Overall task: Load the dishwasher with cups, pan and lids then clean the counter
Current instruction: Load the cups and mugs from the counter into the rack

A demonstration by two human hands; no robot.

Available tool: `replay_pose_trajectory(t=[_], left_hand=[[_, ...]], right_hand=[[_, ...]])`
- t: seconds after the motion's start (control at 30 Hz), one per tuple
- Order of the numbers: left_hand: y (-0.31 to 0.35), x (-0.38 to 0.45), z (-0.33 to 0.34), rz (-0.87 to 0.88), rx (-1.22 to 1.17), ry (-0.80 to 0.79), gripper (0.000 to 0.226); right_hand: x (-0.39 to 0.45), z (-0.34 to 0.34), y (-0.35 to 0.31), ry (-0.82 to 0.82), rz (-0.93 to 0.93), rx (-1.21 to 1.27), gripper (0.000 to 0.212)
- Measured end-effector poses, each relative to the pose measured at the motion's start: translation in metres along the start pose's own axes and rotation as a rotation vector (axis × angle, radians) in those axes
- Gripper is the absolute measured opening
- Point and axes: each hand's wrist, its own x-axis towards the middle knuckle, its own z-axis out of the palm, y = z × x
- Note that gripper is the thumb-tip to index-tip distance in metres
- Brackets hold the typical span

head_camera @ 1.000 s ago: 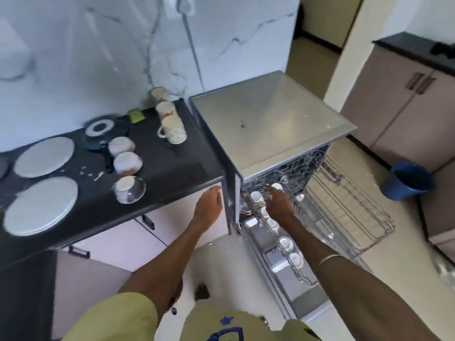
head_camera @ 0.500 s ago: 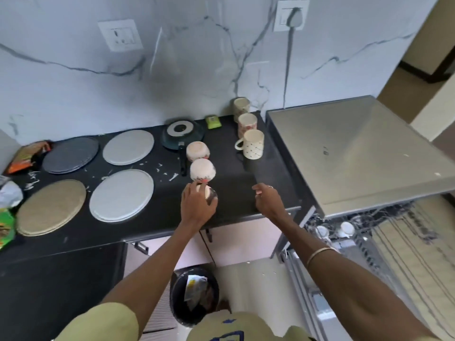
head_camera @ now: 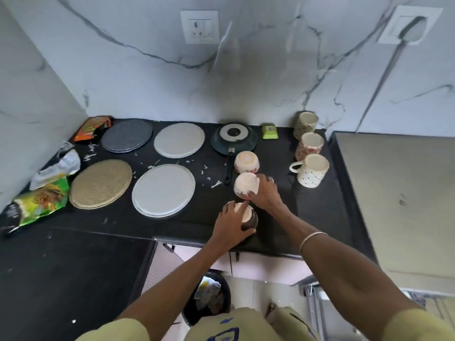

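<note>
Head view: your left hand has its fingers curled over the nearest upturned cup at the front edge of the desk, and your right hand pinches the next upturned cup just behind it. You appear to be at the cup-collection step. The next move calls for lifting both clear of the pan handle and carrying them right to the dishwasher.
</note>
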Motion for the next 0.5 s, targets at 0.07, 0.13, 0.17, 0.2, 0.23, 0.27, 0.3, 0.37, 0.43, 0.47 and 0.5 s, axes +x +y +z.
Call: replay_pose_trajectory(t=[0.07,0.13,0.17,0.2,0.23,0.27,0.3,0.37,0.43,0.47,0.5], left_hand=[[0.000,0.000,0.000,-0.009,-0.004,0.018,0.089],[0.000,0.000,-0.001,-0.013,-0.002,0.036,0.088],[0.000,0.000,-0.001,-0.021,-0.007,0.049,0.088],[-0.001,-0.001,-0.002,-0.033,-0.014,0.062,0.087],[-0.001,-0.001,-0.002,-0.044,-0.020,0.073,0.087],[-0.002,-0.002,-0.002,-0.054,-0.025,0.078,0.088],[-0.003,-0.003,-0.002,-0.065,-0.030,0.082,0.088],[-0.005,-0.004,-0.002,-0.083,-0.034,0.090,0.090],[-0.007,-0.004,-0.002,-0.088,-0.026,0.101,0.090],[-0.007,-0.004,-0.002,-0.083,-0.027,0.098,0.091],[-0.008,-0.004,-0.002,-0.079,-0.034,0.093,0.091]], right_hand=[[0.013,0.005,-0.013,-0.027,-0.019,-0.039,0.081],[0.022,0.011,-0.021,-0.046,-0.004,-0.097,0.089],[0.025,0.014,-0.024,-0.058,0.010,-0.124,0.093],[0.028,0.017,-0.024,-0.068,0.021,-0.153,0.095],[0.029,0.020,-0.024,-0.069,0.025,-0.187,0.097],[0.030,0.022,-0.022,-0.056,0.023,-0.220,0.098],[0.031,0.023,-0.020,-0.035,0.016,-0.243,0.099],[0.032,0.021,-0.017,-0.003,0.011,-0.247,0.101],[0.032,0.017,-0.015,0.000,0.021,-0.228,0.108],[0.030,0.015,-0.013,0.002,0.030,-0.214,0.111],[0.027,0.012,-0.011,0.011,0.038,-0.192,0.112]])
